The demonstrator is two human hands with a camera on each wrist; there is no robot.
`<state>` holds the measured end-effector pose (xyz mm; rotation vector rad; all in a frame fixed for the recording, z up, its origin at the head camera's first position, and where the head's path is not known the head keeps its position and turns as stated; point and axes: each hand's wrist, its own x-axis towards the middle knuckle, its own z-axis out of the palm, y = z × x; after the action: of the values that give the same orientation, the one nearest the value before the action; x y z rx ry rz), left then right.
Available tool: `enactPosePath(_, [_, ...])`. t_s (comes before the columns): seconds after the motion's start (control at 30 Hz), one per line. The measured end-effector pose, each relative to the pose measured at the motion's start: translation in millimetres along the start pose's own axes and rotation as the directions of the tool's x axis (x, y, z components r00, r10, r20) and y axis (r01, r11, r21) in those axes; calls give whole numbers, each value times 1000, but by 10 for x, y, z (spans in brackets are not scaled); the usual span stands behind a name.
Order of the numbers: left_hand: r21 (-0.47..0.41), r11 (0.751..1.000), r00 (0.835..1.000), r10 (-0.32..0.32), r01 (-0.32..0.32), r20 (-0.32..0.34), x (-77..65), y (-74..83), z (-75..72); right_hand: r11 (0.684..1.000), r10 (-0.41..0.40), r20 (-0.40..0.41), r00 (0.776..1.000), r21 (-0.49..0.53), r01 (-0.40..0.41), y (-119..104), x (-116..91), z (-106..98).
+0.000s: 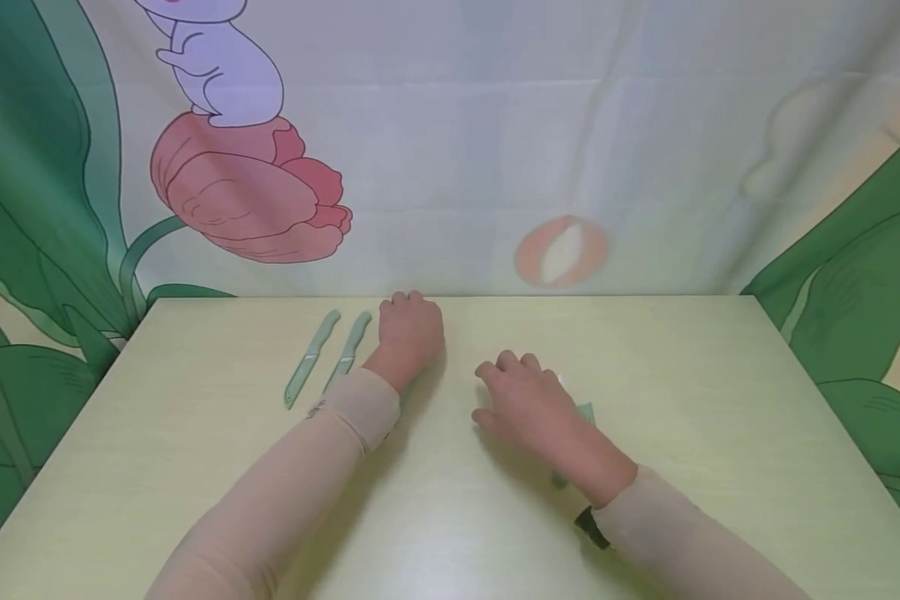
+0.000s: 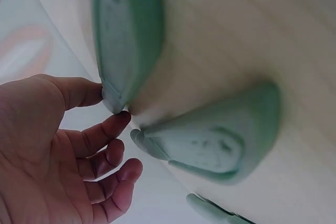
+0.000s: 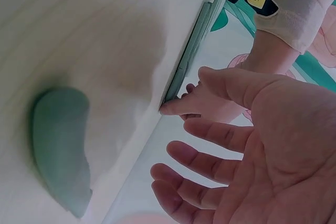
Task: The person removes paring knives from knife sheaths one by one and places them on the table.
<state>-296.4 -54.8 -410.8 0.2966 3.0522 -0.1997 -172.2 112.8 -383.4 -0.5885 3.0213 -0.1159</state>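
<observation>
In the head view, two green knives (image 1: 312, 358) (image 1: 350, 346) lie side by side at the left, handles toward the far edge. My left hand (image 1: 411, 329) is just right of them, near that edge. The left wrist view shows its thumb and forefinger pinching the end of another green knife (image 2: 128, 35); the hand (image 2: 52, 145) has its other fingers loosely bent. My right hand (image 1: 528, 404) hovers over the table, fingers spread and holding nothing. Under its wrist lies a green object (image 1: 587, 412), mostly hidden; the right wrist view shows its rounded end (image 3: 60, 145).
The pale table (image 1: 450, 542) ends at a printed curtain (image 1: 435, 167) with a flower and a white animal figure. A black strap (image 1: 592, 528) shows at the right sleeve cuff.
</observation>
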Motion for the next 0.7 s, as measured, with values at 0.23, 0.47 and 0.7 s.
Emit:
enactPosePath(0.23, [-13, 999, 999, -46, 46, 20, 5, 33, 3, 1000, 10, 19, 1000, 25, -11, -46, 62, 24])
enactPosePath(0.47, [8, 995, 992, -101, 101, 70, 11, 81, -3, 996, 44, 59, 997, 69, -48, -143, 141, 25])
enactPosePath(0.7, [-9, 987, 984, -158, 159, 84, 4, 119, 11, 995, 78, 96, 992, 61, -84, -237, 188, 37])
